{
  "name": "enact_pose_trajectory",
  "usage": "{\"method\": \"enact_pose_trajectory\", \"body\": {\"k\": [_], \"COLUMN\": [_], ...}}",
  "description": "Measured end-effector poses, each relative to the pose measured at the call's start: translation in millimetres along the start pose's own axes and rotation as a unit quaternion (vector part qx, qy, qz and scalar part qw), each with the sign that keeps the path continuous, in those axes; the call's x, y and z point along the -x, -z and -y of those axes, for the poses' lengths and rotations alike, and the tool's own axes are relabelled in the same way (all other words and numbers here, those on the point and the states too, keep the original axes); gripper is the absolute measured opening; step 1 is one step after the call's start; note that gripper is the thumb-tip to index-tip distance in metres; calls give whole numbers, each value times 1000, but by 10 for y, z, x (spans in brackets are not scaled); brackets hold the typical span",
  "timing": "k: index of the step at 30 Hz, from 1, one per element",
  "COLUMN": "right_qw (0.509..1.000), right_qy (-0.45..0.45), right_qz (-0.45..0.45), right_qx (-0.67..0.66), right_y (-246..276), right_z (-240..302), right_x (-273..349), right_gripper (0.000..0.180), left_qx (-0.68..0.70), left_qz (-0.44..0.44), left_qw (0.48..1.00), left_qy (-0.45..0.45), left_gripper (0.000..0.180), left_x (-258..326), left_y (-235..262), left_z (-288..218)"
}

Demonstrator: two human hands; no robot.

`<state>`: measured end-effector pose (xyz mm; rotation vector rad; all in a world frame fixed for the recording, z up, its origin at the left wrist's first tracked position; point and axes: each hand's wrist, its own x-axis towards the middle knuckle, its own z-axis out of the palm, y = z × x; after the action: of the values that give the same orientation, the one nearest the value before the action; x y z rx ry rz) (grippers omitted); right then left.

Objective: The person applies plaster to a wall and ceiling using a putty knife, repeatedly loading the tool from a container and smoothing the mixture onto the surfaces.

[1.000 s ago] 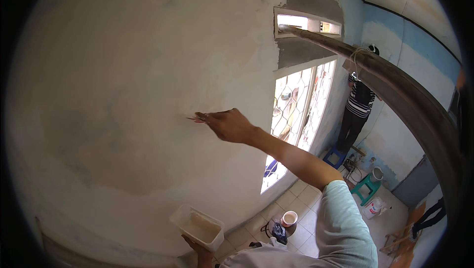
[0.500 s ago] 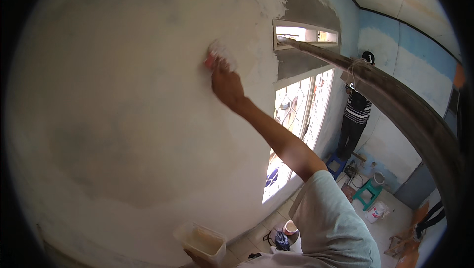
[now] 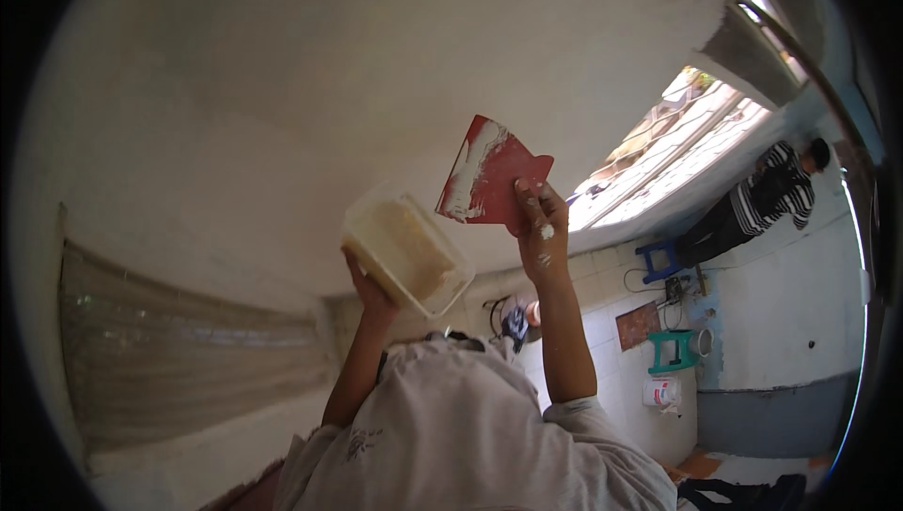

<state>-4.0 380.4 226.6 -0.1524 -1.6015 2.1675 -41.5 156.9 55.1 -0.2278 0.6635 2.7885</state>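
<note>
A flat red putty spreader (image 3: 503, 177) is pinched in my right hand (image 3: 543, 226), its broad left edge smeared with white putty. Dabs of the same putty stick to my fingers and the back of that hand. My left hand (image 3: 370, 283) grips a clear plastic tub (image 3: 450, 296) from its left side and underneath. The tub is tilted, and a pale film coats its inside; how much putty it holds I cannot tell. Both things are in front of my chest, the spreader just right of the tub and apart from it. Beyond them stands the plastered wall (image 3: 310, 69).
A barred window (image 3: 658, 149) is at the right, with a dark pole (image 3: 828, 87) beyond it. Another person (image 3: 752, 200) in a striped top stands by a blue stool (image 3: 656, 262). A green stool (image 3: 670, 351) and a white bucket (image 3: 661, 391) are on the tiled floor.
My right hand has come off the wall with the spreader and down beside the tub. The tub has risen in my left hand. My view has swung down and turned, showing my shirt.
</note>
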Motion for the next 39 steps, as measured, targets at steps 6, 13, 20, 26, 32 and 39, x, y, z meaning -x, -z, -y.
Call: {"method": "enact_pose_trajectory", "body": {"k": [6, 13, 20, 26, 32, 39], "right_qw": [989, 899, 859, 880, 858, 871], "right_qy": [-104, 132, 53, 4, 47, 26], "right_qz": [44, 237, 288, 279, 294, 286], "right_qx": [93, 342, 419, 383, 417, 398], "right_y": [-299, -877, -1147, -1385, -1431, -1416], "right_z": [-105, -185, -445, -617, -930, -1055], "right_x": [571, 966, 990, 987, 1070, 1088], "right_gripper": [11, 15, 23, 23, 25, 25], "left_qx": [-56, -245, -108, 7, -72, -57], "left_qz": [87, 46, -76, -71, -12, 53], "left_qw": [987, 923, 970, 993, 991, 992], "left_qy": [-124, -293, -205, -99, -111, -95], "left_gripper": [61, 71, 85, 83, 84, 78], "left_x": [106, 362, 567, 621, 679, 651], "left_y": [759, 1168, 537, 747, 904, 922], "left_z": [-110, -389, -733, -780, -759, -813]}}
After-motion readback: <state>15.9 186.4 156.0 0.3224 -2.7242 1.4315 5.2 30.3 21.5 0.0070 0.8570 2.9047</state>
